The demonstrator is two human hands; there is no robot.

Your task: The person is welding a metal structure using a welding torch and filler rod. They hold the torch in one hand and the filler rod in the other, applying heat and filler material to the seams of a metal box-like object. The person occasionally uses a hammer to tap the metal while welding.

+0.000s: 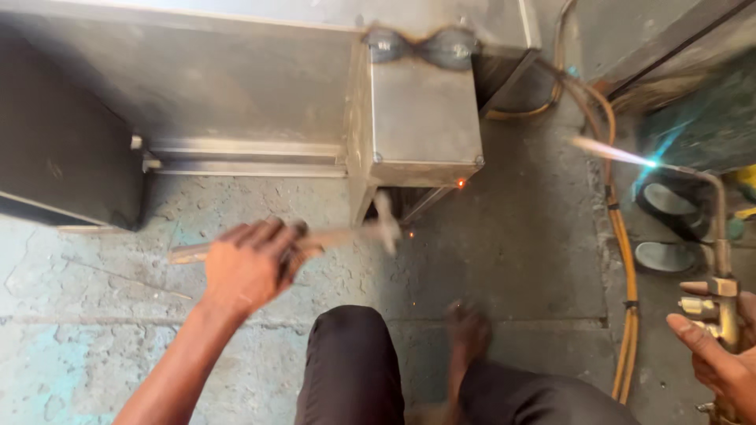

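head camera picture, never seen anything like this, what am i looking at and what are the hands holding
This is one picture from a camera worn on a person's head, looking down at their own hands and knees. The left hand grips a small hammer, blurred in the picture, near the corner of a welded sheet-metal box standing on the concrete floor. A few sparks glow beside that corner. The right hand holds a brass gas torch whose lit flame points away to the side. Orange hoses run along the floor to the torch.
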